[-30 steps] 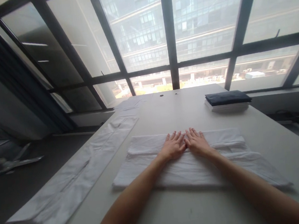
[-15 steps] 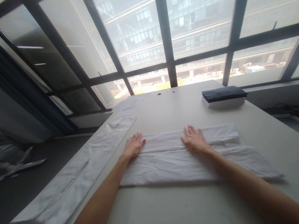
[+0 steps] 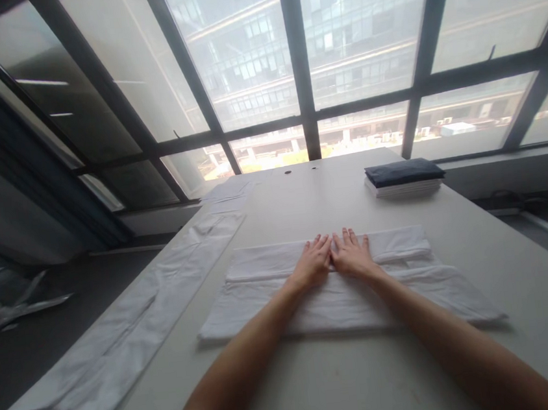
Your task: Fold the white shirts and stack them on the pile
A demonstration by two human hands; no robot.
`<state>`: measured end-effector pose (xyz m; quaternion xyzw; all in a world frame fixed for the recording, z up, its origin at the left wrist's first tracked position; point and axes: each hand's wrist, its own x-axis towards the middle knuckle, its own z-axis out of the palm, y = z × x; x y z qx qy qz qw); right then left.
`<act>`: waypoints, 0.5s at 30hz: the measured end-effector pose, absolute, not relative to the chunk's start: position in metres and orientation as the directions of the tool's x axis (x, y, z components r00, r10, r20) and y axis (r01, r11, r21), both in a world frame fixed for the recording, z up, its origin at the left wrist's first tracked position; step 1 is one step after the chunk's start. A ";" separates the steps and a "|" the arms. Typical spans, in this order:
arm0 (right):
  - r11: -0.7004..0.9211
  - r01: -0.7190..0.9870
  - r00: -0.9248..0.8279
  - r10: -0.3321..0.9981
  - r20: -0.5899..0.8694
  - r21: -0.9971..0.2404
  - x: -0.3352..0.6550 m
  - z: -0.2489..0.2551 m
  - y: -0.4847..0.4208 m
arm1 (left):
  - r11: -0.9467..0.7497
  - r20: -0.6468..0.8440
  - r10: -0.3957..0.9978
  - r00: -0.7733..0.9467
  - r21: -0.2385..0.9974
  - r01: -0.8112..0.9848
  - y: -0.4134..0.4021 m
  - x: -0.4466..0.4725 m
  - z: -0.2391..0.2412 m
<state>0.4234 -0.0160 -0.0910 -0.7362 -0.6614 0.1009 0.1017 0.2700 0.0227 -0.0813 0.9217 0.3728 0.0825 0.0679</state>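
A folded white cloth (image 3: 259,298) lies across the table in front of me, with a lengthwise fold line along its middle. Its kind of garment cannot be made out. My left hand (image 3: 313,259) rests flat on the cloth near its centre, fingers stretched toward the far edge. Right beside it, my right hand (image 3: 351,253) also lies flat on the cloth with its fingers spread. The two hands touch or nearly touch at the thumbs. Neither one grips anything; the cloth beneath the palms is hidden.
Another long white cloth (image 3: 143,316) stretches along the left side of the white table (image 3: 294,212). At the far right sits a stack of white folded cloths (image 3: 404,189) with a dark navy cloth (image 3: 404,172) on top. Large windows (image 3: 239,58) stand behind the table.
My left hand has slid right, from the left end of the cloth to beside my right hand. The right hand stays in about the same place on the cloth.
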 end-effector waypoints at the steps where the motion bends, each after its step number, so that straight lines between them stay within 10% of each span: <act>1: -0.107 0.952 0.105 0.994 -0.022 -0.285 0.424 -0.090 -0.015 | -0.722 0.105 0.689 0.717 0.186 0.666 0.021 0.272 -0.085; 8: -0.113 0.932 0.093 0.993 -0.073 -0.343 0.441 -0.084 -0.014 | -0.735 0.125 0.678 0.724 0.124 0.667 0.023 0.263 -0.091; 15: -0.293 0.944 0.285 0.956 -0.077 -0.149 0.527 -0.086 -0.045 | -0.717 0.116 0.697 0.708 0.146 0.682 0.024 0.268 -0.090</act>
